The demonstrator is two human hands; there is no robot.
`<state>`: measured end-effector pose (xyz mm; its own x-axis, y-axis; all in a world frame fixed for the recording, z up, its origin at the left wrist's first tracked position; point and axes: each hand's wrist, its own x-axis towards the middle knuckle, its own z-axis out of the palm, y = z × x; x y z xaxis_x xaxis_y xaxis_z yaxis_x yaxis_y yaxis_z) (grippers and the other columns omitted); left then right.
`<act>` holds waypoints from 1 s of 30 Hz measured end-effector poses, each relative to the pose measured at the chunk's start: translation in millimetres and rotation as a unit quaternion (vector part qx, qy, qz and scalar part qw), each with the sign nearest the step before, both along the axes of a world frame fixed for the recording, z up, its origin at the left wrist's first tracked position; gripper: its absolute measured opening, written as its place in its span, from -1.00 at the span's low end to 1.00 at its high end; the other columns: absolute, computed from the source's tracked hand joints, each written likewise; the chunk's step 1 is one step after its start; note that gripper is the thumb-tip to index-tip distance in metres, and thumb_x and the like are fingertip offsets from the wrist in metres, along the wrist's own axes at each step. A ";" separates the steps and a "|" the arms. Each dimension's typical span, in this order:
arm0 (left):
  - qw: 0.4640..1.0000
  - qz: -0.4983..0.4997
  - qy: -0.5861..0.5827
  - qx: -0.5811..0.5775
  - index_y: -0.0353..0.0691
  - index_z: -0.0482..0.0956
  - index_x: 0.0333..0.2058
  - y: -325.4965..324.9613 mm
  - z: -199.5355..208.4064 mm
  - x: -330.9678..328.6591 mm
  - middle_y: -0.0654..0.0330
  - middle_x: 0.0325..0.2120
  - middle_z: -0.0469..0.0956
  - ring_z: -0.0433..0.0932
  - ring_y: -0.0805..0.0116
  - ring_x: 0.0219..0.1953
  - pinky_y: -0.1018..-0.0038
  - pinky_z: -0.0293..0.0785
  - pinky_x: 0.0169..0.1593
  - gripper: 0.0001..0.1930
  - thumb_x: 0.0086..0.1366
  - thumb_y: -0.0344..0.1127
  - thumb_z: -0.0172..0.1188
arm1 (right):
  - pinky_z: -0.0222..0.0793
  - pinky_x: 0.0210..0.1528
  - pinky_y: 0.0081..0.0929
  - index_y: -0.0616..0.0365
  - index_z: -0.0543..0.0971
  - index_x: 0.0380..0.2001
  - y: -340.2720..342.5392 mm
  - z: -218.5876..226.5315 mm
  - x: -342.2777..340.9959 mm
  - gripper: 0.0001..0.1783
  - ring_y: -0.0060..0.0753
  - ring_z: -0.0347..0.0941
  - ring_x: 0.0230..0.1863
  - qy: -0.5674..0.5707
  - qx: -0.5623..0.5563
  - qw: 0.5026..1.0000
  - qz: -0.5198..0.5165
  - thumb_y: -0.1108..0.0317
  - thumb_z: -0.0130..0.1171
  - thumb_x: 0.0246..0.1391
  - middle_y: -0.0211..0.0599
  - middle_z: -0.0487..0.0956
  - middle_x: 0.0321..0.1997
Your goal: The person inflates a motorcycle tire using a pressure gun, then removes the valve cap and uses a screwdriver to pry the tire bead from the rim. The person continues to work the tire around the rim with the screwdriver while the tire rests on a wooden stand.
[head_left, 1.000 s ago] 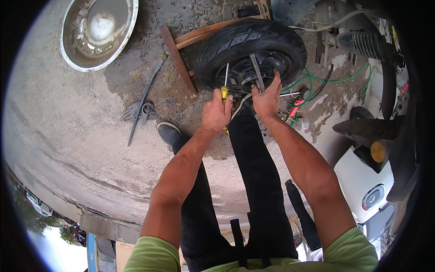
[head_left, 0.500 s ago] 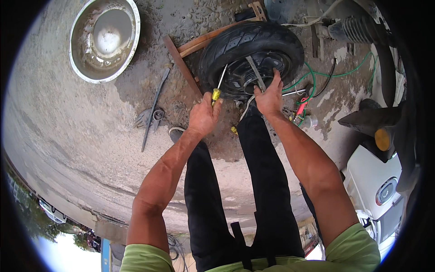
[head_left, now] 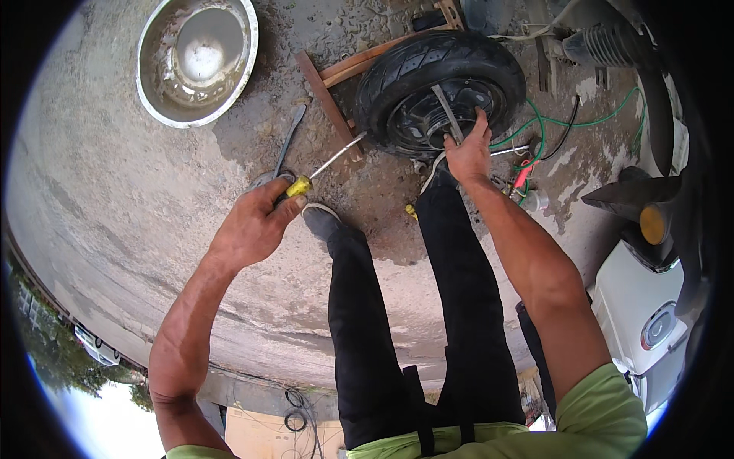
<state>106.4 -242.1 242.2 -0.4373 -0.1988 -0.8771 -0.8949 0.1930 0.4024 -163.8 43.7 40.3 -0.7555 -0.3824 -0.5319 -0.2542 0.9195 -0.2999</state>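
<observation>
My left hand [head_left: 248, 226] is closed around the yellow handle of a screwdriver [head_left: 300, 186]. Its metal shaft points up and right, with the tip close to the left side of a black tire [head_left: 382, 88]. The tire is mounted on a dark wheel with a thick hub, leaning in front of my feet. My right hand [head_left: 468, 159] is at the near side of this wheel, thumb and fingers around a flat metal tire lever [head_left: 446, 111]. The lever stands up across the hub; its lower end is hidden by the hand.
A metal basin [head_left: 149, 99] holding murky water stands far left. Behind the tire lies a wooden frame [head_left: 327, 105]. A long metal bar [head_left: 289, 141] rests on the ground beyond my left hand. Rightward are a green hose [head_left: 592, 122], a red-handled tool [head_left: 522, 176] and a white vehicle body [head_left: 631, 306].
My left hand has drawn the screwdriver back from the wheel, down and to the left, and its shaft now slants more. My right hand keeps its place on the lever.
</observation>
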 end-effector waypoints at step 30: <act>0.769 0.601 -0.023 0.218 -0.17 0.37 -0.24 156.9 -121.5 -129.4 0.20 -0.57 0.46 0.37 0.37 -0.75 0.36 0.28 -0.69 -0.75 0.57 -0.18 0.18 | 0.37 0.39 0.15 0.03 0.03 0.57 -3.6 3.9 5.5 0.13 0.49 0.36 0.37 0.004 -0.026 1.000 -0.013 0.33 0.51 0.07 0.37 0.34 0.35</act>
